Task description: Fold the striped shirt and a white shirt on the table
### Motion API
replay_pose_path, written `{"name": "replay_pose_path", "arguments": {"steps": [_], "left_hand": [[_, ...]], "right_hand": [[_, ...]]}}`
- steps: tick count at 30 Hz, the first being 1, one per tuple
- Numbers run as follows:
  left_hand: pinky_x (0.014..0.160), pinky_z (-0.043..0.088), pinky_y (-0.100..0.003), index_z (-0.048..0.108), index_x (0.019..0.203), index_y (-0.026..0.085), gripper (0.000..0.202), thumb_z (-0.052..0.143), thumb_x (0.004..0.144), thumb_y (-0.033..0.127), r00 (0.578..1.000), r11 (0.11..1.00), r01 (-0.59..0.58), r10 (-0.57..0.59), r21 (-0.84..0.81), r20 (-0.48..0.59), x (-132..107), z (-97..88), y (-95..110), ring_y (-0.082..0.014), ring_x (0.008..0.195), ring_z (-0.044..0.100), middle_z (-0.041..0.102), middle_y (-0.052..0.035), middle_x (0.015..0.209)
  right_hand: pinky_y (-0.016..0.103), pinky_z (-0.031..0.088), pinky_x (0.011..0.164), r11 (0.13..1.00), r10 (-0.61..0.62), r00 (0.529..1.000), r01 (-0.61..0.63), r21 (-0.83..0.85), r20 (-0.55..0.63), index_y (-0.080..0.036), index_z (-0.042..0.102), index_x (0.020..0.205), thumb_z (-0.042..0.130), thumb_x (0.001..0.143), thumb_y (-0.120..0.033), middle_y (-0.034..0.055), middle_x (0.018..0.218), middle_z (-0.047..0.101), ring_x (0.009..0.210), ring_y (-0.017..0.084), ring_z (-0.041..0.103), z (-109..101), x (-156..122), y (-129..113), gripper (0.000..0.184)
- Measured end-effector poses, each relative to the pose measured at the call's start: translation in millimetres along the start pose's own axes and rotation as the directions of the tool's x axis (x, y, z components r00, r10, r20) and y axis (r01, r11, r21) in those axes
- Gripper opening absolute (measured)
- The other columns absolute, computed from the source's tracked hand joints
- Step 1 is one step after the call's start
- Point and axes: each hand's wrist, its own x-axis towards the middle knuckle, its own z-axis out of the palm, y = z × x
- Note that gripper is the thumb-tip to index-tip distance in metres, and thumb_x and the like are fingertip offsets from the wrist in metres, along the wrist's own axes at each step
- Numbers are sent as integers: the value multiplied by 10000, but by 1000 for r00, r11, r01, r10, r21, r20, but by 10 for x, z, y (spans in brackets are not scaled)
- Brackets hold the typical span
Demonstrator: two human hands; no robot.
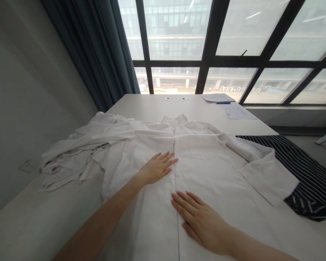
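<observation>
A white button-front shirt [206,163] lies spread front-up on the white table, its collar at the far end. My left hand [157,168] rests open on the shirt, fingertips reaching the buttoned placket around mid-chest. Lower down, my right hand [199,219] lies flat and open, its fingertips close to the placket. Neither hand holds anything. The shirt's right-hand sleeve is bent outward, with its cuff end over a black-and-white striped cloth [301,163]. On the left side the other sleeve overlaps a heap of crumpled white cloth [78,156].
The white table [152,107] reaches toward a large window. Papers [241,111] and a blue pen [223,103] lie at its far right. Two small round fittings sit near its far edge. A dark curtain [103,50] hangs at the left, beside a wall with a socket [27,166].
</observation>
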Motion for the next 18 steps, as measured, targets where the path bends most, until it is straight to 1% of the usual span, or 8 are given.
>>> {"name": "replay_pose_path", "arguments": {"steps": [3,5,8,11,13,15,18], "left_hand": [[1159,225,-367,311,1497,312,471,303,1031,383,1000,1000,14,-14,-4,-5,6,10,6,-164,1447,284,317,-16,1575],[1158,230,-369,316,1496,300,475,305,1029,387,1000,1000,31,-31,-2,-1,9,13,14,-165,1448,283,317,-16,1574],[1160,230,-378,312,1500,292,482,297,1030,397,999,999,51,-51,2,1,17,23,26,-167,1450,277,300,-19,1581],[1164,226,-390,299,1507,294,496,279,1029,428,996,996,89,-89,6,-13,34,50,49,-171,1454,267,287,-33,1585],[1167,217,-413,285,1514,287,525,280,1022,471,992,992,122,-122,9,-17,50,71,79,-187,1458,259,289,-46,1583],[1169,205,-442,269,1522,266,577,287,1007,525,988,988,151,-151,13,-16,66,88,120,-210,1462,248,291,-65,1581],[1165,200,-476,259,1527,225,654,295,983,586,983,982,186,-186,23,-7,81,104,178,-236,1469,228,277,-91,1583]], "right_hand": [[367,198,1204,996,-83,996,82,45,20,-238,113,1561,425,988,-301,36,1586,203,1458,180,213,3,-107,-103,655],[335,218,1196,990,-139,990,139,13,7,-233,135,1560,427,994,-351,24,1578,232,1453,176,232,63,-166,-132,647],[317,253,1180,973,-212,976,206,-101,-49,-195,174,1555,422,992,-431,19,1567,277,1457,194,224,178,-229,-130,659],[318,283,1167,944,-266,958,236,-231,-107,-177,244,1539,428,976,-486,10,1548,342,1460,208,219,236,-260,-124,668],[317,296,1160,914,-302,944,246,-323,-136,-196,314,1515,425,983,-467,-13,1547,350,1456,212,233,236,-267,-134,607],[321,296,1159,880,-337,927,247,-406,-166,-239,384,1481,422,993,-428,-48,1549,347,1443,211,268,226,-266,-153,524],[336,278,1169,840,-381,903,246,-483,-202,-298,434,1444,424,997,-408,-87,1537,369,1413,204,334,215,-262,-181,461]]}}
